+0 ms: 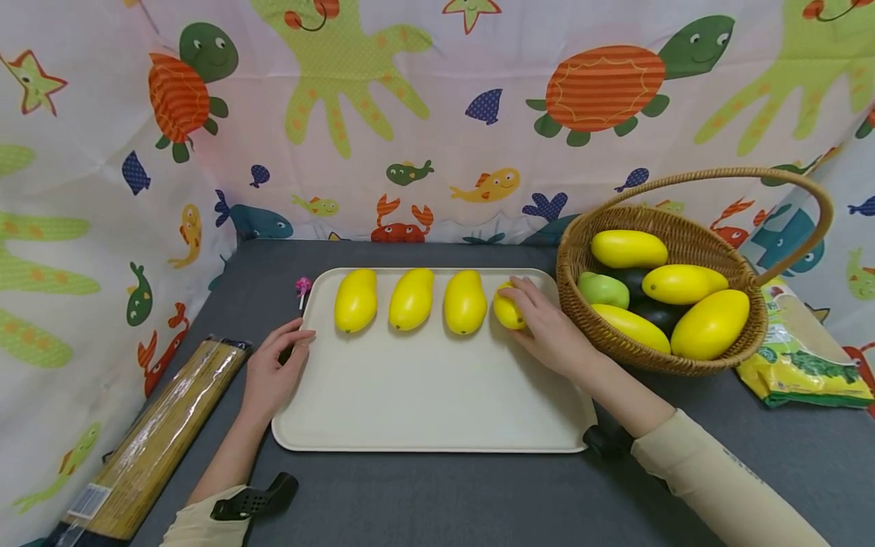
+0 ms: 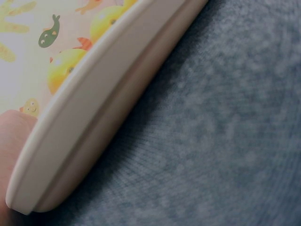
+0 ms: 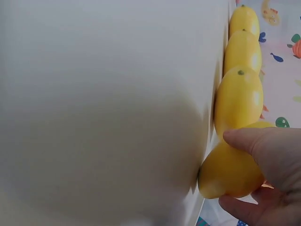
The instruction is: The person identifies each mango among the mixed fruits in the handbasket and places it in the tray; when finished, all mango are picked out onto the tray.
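As I watched the feed remotely, I noted the right hand (image 1: 552, 334) at the far right part of the cream tray (image 1: 437, 395), its thumb and fingers closed around a yellow fruit (image 1: 506, 310). By the right wrist view, this fruit lay at a slant to its neighbours; I could not tell whether the tray bore its weight. Three more yellow fruits (image 1: 411, 299) were spaced in a row to its left along the tray's far edge. I logged the left hand (image 1: 272, 374) as relaxed, fingers loosely bent, tips resting on the tray's left rim. Just beyond the tray's right side I recorded a wicker basket (image 1: 581, 311) with further yellow pieces, one green (image 1: 603, 290) and dark ones. Also on the grey surface (image 1: 437, 501): a wrapped bundle of sticks (image 1: 160, 433) at left, a small pink-headed item (image 1: 304, 286) by the far left corner, and a yellow-and-green bag (image 1: 796, 380) beside the basket.
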Motion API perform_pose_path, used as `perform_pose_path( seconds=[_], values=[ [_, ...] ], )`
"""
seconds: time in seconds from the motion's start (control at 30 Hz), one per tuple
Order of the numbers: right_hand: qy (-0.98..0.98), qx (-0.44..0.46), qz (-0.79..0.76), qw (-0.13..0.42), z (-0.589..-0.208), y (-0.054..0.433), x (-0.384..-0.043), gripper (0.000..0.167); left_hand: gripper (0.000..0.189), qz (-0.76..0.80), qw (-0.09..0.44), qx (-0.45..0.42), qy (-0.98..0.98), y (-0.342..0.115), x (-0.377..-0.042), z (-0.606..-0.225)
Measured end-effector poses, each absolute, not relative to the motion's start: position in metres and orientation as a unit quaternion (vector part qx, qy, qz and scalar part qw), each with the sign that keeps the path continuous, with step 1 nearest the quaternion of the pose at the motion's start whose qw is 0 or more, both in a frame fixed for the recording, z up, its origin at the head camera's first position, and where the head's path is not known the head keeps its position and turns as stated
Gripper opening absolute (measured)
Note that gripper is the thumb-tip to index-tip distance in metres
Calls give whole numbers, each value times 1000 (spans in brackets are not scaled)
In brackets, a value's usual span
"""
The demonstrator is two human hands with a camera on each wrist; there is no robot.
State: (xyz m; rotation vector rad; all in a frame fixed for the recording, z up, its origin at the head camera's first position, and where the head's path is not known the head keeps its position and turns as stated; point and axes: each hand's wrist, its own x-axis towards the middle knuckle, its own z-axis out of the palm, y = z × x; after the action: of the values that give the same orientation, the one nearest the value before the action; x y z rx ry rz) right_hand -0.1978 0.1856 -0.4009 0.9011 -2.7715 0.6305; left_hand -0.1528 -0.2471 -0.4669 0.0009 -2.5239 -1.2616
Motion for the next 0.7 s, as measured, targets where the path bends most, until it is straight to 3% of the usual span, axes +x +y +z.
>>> perform_pose_path(
  seconds=[0.2,0.7],
  values=[
    [-926,289,239,40,-403,187,-194,62,25,-443,158,2,-882,-247,-152,-467],
    [-933,287,218,17,-400,188,-182,64,24,-444,156,6,-883,-246,-153,-467]
  ],
)
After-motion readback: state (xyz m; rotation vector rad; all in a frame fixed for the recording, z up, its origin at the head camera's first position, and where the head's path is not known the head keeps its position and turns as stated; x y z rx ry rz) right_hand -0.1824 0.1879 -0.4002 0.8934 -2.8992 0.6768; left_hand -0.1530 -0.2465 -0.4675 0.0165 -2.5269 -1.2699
